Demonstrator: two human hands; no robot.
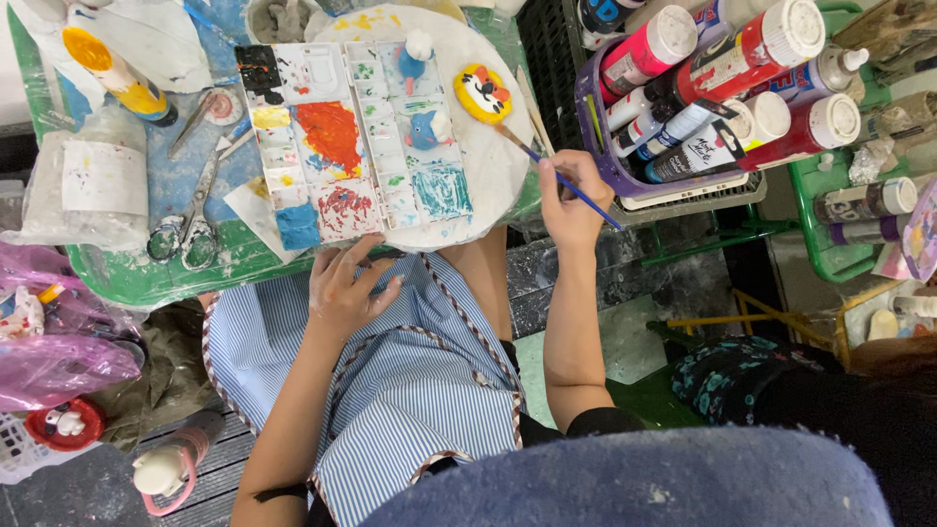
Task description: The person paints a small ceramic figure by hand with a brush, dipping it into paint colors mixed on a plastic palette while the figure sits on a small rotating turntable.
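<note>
Right hand (571, 200) pinches a blue brush (556, 171), tip touching the yellow figurine (482, 92) on the round board (488, 166). Left hand (344, 288) lies loosely open on the striped apron (420, 381), fingertips just under the palette (351, 141).

Looks straight down from the head, close above the round tray (493, 181), lap and floor below it.
</note>
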